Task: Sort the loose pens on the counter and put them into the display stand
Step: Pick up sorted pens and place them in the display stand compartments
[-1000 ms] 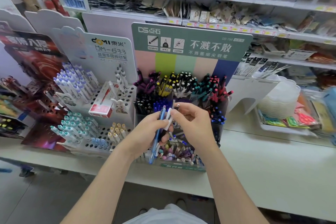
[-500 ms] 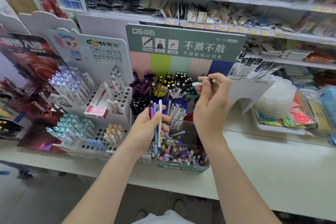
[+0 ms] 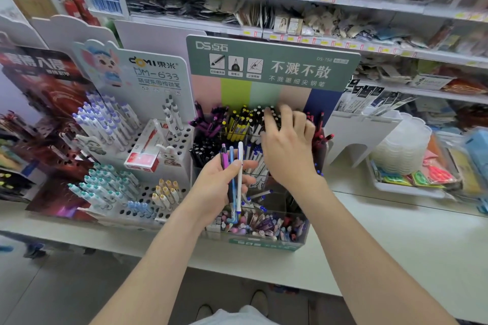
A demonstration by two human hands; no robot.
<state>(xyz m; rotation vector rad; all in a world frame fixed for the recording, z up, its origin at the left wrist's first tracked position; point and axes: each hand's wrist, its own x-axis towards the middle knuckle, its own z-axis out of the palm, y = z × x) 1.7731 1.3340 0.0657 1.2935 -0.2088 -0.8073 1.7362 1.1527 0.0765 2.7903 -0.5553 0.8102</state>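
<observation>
My left hand (image 3: 219, 187) grips three loose pens (image 3: 233, 177), one purple, one blue and one white, upright in front of the display stand (image 3: 272, 66). The stand has a green header and tiered clear compartments full of pens. My right hand (image 3: 287, 145) reaches over the top row, its fingers spread and resting on the caps of the black and white pens (image 3: 264, 116) there. No pen is visible in my right hand.
A white peg-hole pen stand (image 3: 137, 155) with a red box (image 3: 144, 155) sits left of the green stand. A tray of plastic lids and bright packets (image 3: 412, 166) lies to the right. The white counter (image 3: 383, 245) runs along the front; shelves rise behind.
My right hand took a white pen from my left hand, carried it up to the top row, and now rests flat on the pen caps without it. My left hand stays in place.
</observation>
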